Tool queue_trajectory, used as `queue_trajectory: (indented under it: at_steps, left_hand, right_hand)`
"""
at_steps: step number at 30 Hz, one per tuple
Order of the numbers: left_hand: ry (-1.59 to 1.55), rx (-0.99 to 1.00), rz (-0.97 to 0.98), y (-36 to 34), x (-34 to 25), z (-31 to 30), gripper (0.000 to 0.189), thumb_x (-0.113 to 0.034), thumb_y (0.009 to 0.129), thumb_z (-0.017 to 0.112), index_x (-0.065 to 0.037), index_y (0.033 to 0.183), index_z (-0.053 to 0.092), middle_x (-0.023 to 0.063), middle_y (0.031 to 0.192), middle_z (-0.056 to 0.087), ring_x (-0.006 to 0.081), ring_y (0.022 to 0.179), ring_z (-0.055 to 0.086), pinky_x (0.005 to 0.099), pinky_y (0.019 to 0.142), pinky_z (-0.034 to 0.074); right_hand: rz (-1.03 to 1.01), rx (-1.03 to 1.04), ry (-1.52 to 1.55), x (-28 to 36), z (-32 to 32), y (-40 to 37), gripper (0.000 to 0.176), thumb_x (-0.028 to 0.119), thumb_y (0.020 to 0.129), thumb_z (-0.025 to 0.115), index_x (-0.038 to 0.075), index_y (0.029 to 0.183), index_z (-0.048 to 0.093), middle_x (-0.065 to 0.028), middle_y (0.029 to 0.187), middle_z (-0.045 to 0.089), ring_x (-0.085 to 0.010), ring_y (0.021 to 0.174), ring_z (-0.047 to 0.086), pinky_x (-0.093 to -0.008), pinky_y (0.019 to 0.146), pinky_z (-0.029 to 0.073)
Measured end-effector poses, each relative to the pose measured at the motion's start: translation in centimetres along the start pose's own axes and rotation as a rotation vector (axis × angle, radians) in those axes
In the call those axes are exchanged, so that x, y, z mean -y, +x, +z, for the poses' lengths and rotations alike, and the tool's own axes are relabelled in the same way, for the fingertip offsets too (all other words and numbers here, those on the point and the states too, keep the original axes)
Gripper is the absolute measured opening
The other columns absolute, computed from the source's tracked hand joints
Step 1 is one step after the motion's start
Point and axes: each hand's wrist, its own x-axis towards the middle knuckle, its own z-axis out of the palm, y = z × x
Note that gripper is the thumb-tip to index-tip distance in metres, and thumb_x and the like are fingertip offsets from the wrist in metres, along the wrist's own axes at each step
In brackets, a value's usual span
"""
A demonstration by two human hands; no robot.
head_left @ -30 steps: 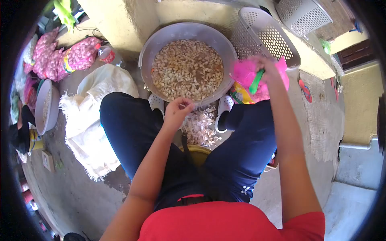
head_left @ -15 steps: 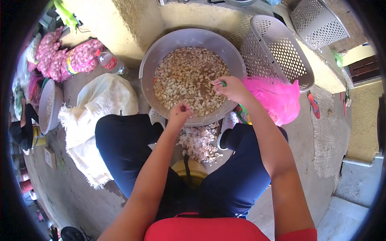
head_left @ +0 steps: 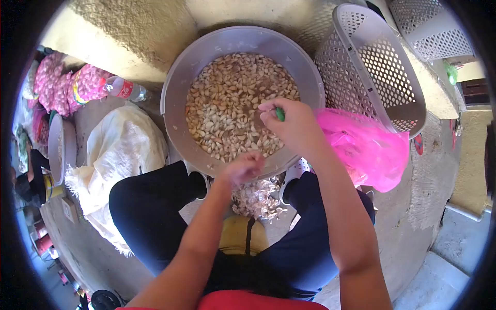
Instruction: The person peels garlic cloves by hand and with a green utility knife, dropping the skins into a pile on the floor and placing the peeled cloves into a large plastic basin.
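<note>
A large grey basin (head_left: 173,121) holds many garlic cloves (head_left: 222,111) in water. Over its right side, my right hand (head_left: 289,121) is closed round a small tool with a green handle (head_left: 280,114), apparently a knife; its blade cannot be made out. My left hand (head_left: 245,168), slightly blurred, is above the near rim with its fingers curled together, and anything in them is hidden. Below the hands, a heap of garlic skins (head_left: 258,199) lies on the floor between my feet.
Right of the basin are a pink plastic bag (head_left: 367,150) and a perforated grey basket (head_left: 343,72). A white woven sack (head_left: 116,139) lies on the left. Beyond it are a bottle (head_left: 126,89), pink net bags (head_left: 57,85) and another basin (head_left: 70,147). A wall (head_left: 124,39) stands behind.
My left hand has moved slightly right and down in the view, away from the cloves. The right hand still grips the green handle, now turned more into view. The camera has shifted.
</note>
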Motion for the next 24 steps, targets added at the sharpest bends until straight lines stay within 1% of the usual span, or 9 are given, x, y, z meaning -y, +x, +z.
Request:
queue_trajectory:
  at_steps: [3, 4, 7, 9, 10, 13, 17, 19, 24]
  left_hand:
    - [-0.133, 0.478, -0.062, -1.8, 1.3, 3.3, 0.015, -0.006, 0.068, 0.062, -0.007, 0.077, 0.050, 0.0055, 0.080, 0.054, 0.0169, 0.069, 0.053, 0.0273, 0.062, 0.045]
    - [0.425, 0.552, -0.227, -2.2, 2.7, 2.9, 0.017, -0.005, 0.066, 0.062, -0.008, 0.080, 0.053, 0.0056, 0.083, 0.056, 0.0190, 0.073, 0.054, 0.0283, 0.062, 0.046]
    - [1.652, 0.598, -0.492, -1.9, 5.6, 2.1, 0.027, -0.003, 0.060, 0.062, -0.010, 0.085, 0.060, 0.0069, 0.088, 0.060, 0.0248, 0.082, 0.056, 0.0318, 0.066, 0.046]
    - [1.836, 0.544, -0.415, -1.9, 6.7, 2.1, 0.031, -0.001, 0.057, 0.060, -0.013, 0.086, 0.063, 0.0089, 0.089, 0.061, 0.0279, 0.086, 0.057, 0.0345, 0.071, 0.045]
    - [1.416, 0.559, -0.164, -1.9, 4.5, 3.8, 0.031, 0.001, 0.055, 0.057, -0.015, 0.081, 0.065, 0.0113, 0.081, 0.061, 0.0270, 0.081, 0.057, 0.0338, 0.071, 0.045]
    - [1.538, 0.453, -0.143, -0.2, 2.6, 5.3, 0.030, 0.001, 0.054, 0.057, -0.014, 0.079, 0.065, 0.0110, 0.079, 0.061, 0.0270, 0.080, 0.057, 0.0338, 0.072, 0.044]
    - [1.249, 0.462, 0.193, -1.0, -0.4, 3.7, 0.051, 0.000, 0.059, 0.058, -0.015, 0.108, 0.054, 0.0066, 0.100, 0.058, 0.0222, 0.086, 0.056, 0.0318, 0.075, 0.045]
    - [1.023, 0.203, -0.161, -1.2, -4.8, 3.2, 0.058, -0.001, 0.062, 0.057, -0.011, 0.118, 0.046, 0.0068, 0.107, 0.053, 0.0175, 0.086, 0.055, 0.0280, 0.076, 0.044]
    - [0.933, -0.560, 0.130, 4.7, -3.6, -10.2, 0.030, -0.002, 0.064, 0.056, -0.004, 0.095, 0.057, 0.0044, 0.080, 0.057, 0.0124, 0.074, 0.054, 0.0242, 0.065, 0.044]
  right_hand:
    - [0.022, -0.037, -0.015, -0.2, -0.6, 0.7, 0.023, 0.018, 0.075, 0.059, 0.003, 0.093, 0.060, -0.0100, 0.074, 0.059, -0.0180, 0.066, 0.055, -0.0286, 0.063, 0.044]
    - [0.021, -0.044, -0.045, -0.4, -0.8, 0.8, 0.023, 0.016, 0.075, 0.060, 0.004, 0.095, 0.061, -0.0058, 0.073, 0.058, -0.0116, 0.065, 0.053, -0.0253, 0.062, 0.043]
    - [-0.047, -0.053, -0.019, -0.2, -0.8, 0.5, 0.024, 0.019, 0.073, 0.057, 0.001, 0.090, 0.059, -0.0173, 0.074, 0.059, -0.0292, 0.066, 0.058, -0.0342, 0.062, 0.045]
    - [-0.046, -0.053, -0.022, 0.0, -0.9, 0.1, 0.025, 0.019, 0.074, 0.058, 0.001, 0.091, 0.059, -0.0174, 0.074, 0.060, -0.0292, 0.066, 0.058, -0.0343, 0.062, 0.045]
    - [-0.050, -0.056, -0.025, 0.1, -1.0, 0.0, 0.025, 0.020, 0.074, 0.058, 0.001, 0.091, 0.059, -0.0174, 0.075, 0.060, -0.0291, 0.066, 0.058, -0.0344, 0.062, 0.045]
    - [0.047, -0.090, 0.092, -0.3, -1.1, 0.0, 0.026, 0.019, 0.074, 0.058, 0.001, 0.093, 0.059, -0.0183, 0.076, 0.060, -0.0300, 0.068, 0.059, -0.0348, 0.064, 0.045]
    - [0.001, -0.160, 0.041, -0.8, -1.8, 0.2, 0.028, 0.019, 0.073, 0.059, 0.001, 0.093, 0.059, -0.0183, 0.077, 0.060, -0.0306, 0.072, 0.059, -0.0341, 0.067, 0.045]
    - [0.027, -0.144, -0.005, -0.8, -1.9, 0.1, 0.028, 0.020, 0.072, 0.059, 0.000, 0.093, 0.058, -0.0185, 0.079, 0.060, -0.0308, 0.074, 0.059, -0.0338, 0.068, 0.045]
    - [0.016, -0.126, -0.022, -0.6, -1.4, 0.2, 0.026, 0.019, 0.073, 0.058, 0.001, 0.092, 0.059, -0.0181, 0.075, 0.060, -0.0306, 0.072, 0.059, -0.0345, 0.066, 0.045]
